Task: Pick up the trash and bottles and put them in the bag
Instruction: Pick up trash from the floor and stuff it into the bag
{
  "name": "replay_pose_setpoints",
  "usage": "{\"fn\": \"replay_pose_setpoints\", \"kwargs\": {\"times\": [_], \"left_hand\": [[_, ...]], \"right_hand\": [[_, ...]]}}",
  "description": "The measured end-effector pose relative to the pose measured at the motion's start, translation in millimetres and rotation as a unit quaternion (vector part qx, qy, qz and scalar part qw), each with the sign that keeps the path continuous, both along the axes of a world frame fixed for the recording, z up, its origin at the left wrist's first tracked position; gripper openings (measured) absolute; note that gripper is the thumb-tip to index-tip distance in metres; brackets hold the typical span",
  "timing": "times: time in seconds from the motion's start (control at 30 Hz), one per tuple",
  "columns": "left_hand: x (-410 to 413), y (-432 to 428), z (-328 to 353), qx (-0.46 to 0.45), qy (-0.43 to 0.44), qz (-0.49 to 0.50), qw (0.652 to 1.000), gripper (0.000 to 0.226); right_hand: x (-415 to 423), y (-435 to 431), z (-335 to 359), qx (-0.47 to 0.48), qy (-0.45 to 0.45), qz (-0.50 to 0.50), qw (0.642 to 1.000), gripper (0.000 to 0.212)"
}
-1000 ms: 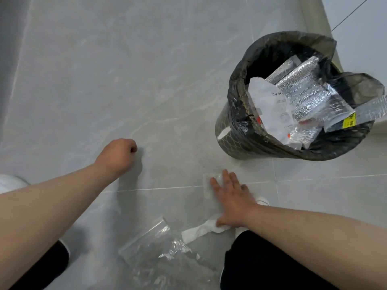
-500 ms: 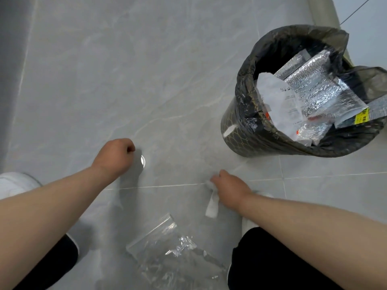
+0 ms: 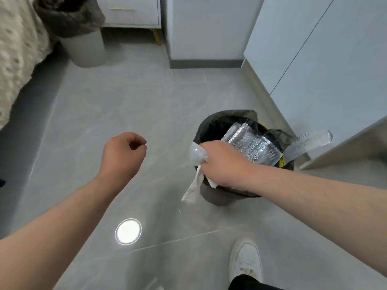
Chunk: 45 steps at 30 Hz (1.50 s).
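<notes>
My right hand (image 3: 222,162) is closed around white tissue paper (image 3: 193,186), which hangs down in a twisted strip, with a pale crumpled bit sticking out above the fist. The hand hovers at the near-left rim of the bin lined with a black bag (image 3: 211,124). Inside the bag lie silver foil pouches (image 3: 251,143). A clear plastic piece (image 3: 310,141) pokes out over the bin's right side. My left hand (image 3: 123,153) is a loose fist in the air to the left, holding nothing.
A second bin with a dark liner (image 3: 83,36) stands at the back left beside a bed cover (image 3: 14,55). White cabinets (image 3: 324,59) run along the right and back. My white shoe (image 3: 245,260) is on the grey tile floor, near a round light reflection (image 3: 128,231).
My right hand gathered the tissue off the floor and lifted it up to the bin's rim. The view rose, so the clear plastic bag on the floor is out of sight.
</notes>
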<state>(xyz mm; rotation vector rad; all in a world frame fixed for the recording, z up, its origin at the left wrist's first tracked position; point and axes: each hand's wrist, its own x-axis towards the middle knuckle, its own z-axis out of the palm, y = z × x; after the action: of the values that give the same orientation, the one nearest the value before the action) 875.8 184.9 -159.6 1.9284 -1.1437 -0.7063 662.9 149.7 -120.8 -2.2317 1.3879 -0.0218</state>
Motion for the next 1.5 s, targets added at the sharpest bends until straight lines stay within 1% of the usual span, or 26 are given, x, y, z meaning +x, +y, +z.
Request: {"fn": "replay_pose_setpoints", "kwargs": {"times": [0.03,0.1,0.17,0.27,0.33,0.37,0.43,0.47,0.5,0.53,0.57,0.6,0.67,0.73,0.77,0.8,0.83,0.87,0.9,1.0,1.1,1.17,1.27,1.37,1.43,1.5], "left_hand": [[-16.0,-7.1,12.6,-0.016,0.007,-0.012,1.0,0.02],[-50.6,-19.4,28.5,-0.037,0.014,-0.041,0.998,0.02],[-87.6,-30.4,32.7,-0.043,0.022,-0.078,0.996,0.019],[-138.5,-41.8,22.4,-0.023,0.018,-0.153,0.988,0.017],[-158.8,-45.0,9.0,0.007,-0.002,-0.226,0.974,0.017],[-163.0,-44.6,2.2,0.014,-0.025,-0.264,0.964,0.025],[-157.5,-41.4,-10.8,-0.008,-0.117,-0.315,0.942,0.046],[-150.8,-39.4,-17.1,-0.021,-0.175,-0.327,0.928,0.061],[-142.4,-36.7,-23.0,-0.016,-0.23,-0.334,0.914,0.081],[-133.4,-34.1,-29.9,0.012,-0.27,-0.337,0.902,0.1],[-125.2,-31.7,-36.7,0.05,-0.287,-0.337,0.895,0.113],[-119.2,-29.9,-42.6,0.08,-0.276,-0.331,0.899,0.123],[-113.1,-28.8,-48.9,0.097,-0.212,-0.324,0.917,0.134],[-113.5,-28.6,-50.7,0.086,-0.175,-0.326,0.925,0.132],[-114.4,-28.7,-51.0,0.078,-0.164,-0.323,0.929,0.13],[-115.5,-28.9,-51.5,0.072,-0.154,-0.319,0.932,0.129],[-116.2,-28.7,-52.0,0.069,-0.148,-0.317,0.934,0.129],[-116.4,-28.3,-52.8,0.069,-0.145,-0.317,0.935,0.13],[-116.6,-28.4,-53.3,0.072,-0.143,-0.319,0.934,0.132],[-115.5,-29.3,-53.6,0.078,-0.142,-0.327,0.931,0.137],[-115.5,-30.0,-53.6,0.079,-0.137,-0.332,0.93,0.149],[-116.0,-30.4,-54.4,0.08,-0.138,-0.332,0.93,0.145],[-115.4,-30.2,-55.2,0.076,-0.135,-0.331,0.931,0.142],[-116.1,-29.5,-55.9,0.076,-0.141,-0.328,0.931,0.141],[-115.0,-29.2,-56.7,0.067,-0.144,-0.332,0.93,0.137],[-108.3,-24.0,-54.4,0.047,-0.142,-0.337,0.929,0.127]], "right_hand": [[-15.1,-8.8,12.6,-0.015,-0.005,-0.024,1.0,0.009],[-45.0,-26.5,28.5,-0.042,-0.011,-0.074,0.996,0.02],[-73.7,-43.1,36.6,-0.055,-0.022,-0.141,0.988,0.024],[-110.6,-57.6,42.1,-0.052,-0.064,-0.224,0.971,0.03],[-128.4,-63.0,39.6,-0.041,-0.082,-0.255,0.963,0.031],[-135.2,-65.4,37.5,-0.035,-0.092,-0.267,0.959,0.029],[-145.0,-70.2,32.3,-0.02,-0.123,-0.283,0.951,0.019],[-148.4,-71.9,30.1,-0.015,-0.138,-0.287,0.948,0.014],[-150.8,-72.5,27.0,-0.011,-0.15,-0.287,0.946,0.014],[-151.6,-72.5,24.1,-0.008,-0.154,-0.281,0.947,0.018],[-151.4,-71.8,21.6,-0.009,-0.151,-0.273,0.95,0.022],[-150.5,-71.3,19.1,-0.011,-0.143,-0.26,0.955,0.021],[-147.1,-71.7,11.3,-0.01,-0.137,-0.232,0.963,0.015],[-142.1,-70.6,1.8,-0.001,-0.129,-0.222,0.966,0.023],[-139.8,-69.2,-4.4,-0.005,-0.111,-0.214,0.971,0.032],[-137.1,-67.3,-12.7,-0.023,-0.071,-0.187,0.98,0.05],[-134.2,-64.5,-22.8,-0.042,-0.009,-0.144,0.989,0.072],[-130.8,-61.0,-33.2,-0.053,0.051,-0.098,0.992,0.088],[-126.7,-57.7,-43.6,-0.049,0.101,-0.062,0.992,0.094],[-116.0,-57.0,-78.9,0.034,0.172,-0.038,0.984,0.083],[-99.8,-62.9,-106.1,0.096,0.228,-0.037,0.968,0.076],[-87.2,-66.2,-117.4,0.131,0.252,-0.041,0.958,0.078],[-76.1,-69.6,-127.6,0.153,0.26,-0.047,0.952,0.081],[-75.4,-67.8,-125.1,0.132,0.258,-0.053,0.956,0.081],[-74.8,-64.5,-115.0,0.071,0.251,-0.057,0.964,0.081],[-71.0,-62.6,-101.4,-0.001,0.252,-0.052,0.966,0.076]]}}
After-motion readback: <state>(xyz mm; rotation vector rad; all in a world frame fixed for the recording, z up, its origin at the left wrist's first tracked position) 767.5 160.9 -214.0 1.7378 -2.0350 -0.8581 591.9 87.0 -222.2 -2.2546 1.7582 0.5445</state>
